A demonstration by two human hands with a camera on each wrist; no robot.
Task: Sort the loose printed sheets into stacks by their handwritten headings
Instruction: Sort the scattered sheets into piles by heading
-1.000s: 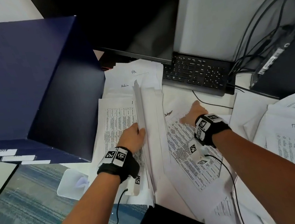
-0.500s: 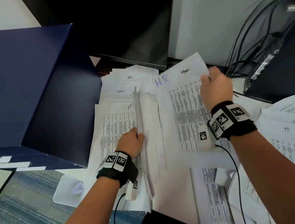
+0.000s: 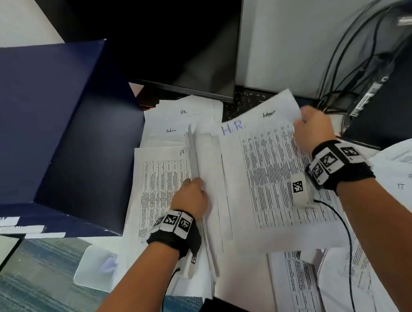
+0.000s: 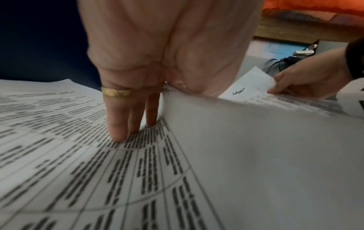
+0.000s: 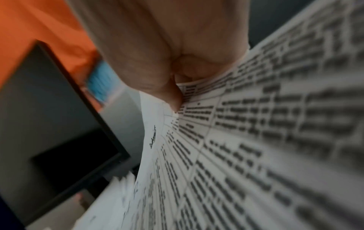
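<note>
My right hand (image 3: 311, 128) pinches the top right corner of a printed sheet (image 3: 266, 174) headed "H.R." in blue, held raised over the paper pile in front of the keyboard. The right wrist view shows thumb and curled fingers (image 5: 173, 96) clamped on that sheet (image 5: 256, 140). My left hand (image 3: 191, 196) holds a bundle of sheets (image 3: 192, 154) up on edge. Its straight fingers (image 4: 118, 124) touch the "IT" sheet (image 3: 163, 186) below, and the bundle (image 4: 256, 147) sits in the crook of the thumb. Sheets headed "HR" (image 3: 184, 112) and "Admin" (image 3: 171, 130) lie further back.
A big navy box (image 3: 42, 123) stands at the left, a dark monitor (image 3: 160, 32) and a keyboard (image 3: 250, 99) behind the papers. Cables (image 3: 343, 63) and a black case (image 3: 398, 98) are at the right. Another paper pile (image 3: 408, 184) lies right; a translucent tub (image 3: 94, 266) sits near left.
My right hand took the "H.R." sheet off the pile and raised it up and away toward the keyboard. My left hand kept the bundle upright in place.
</note>
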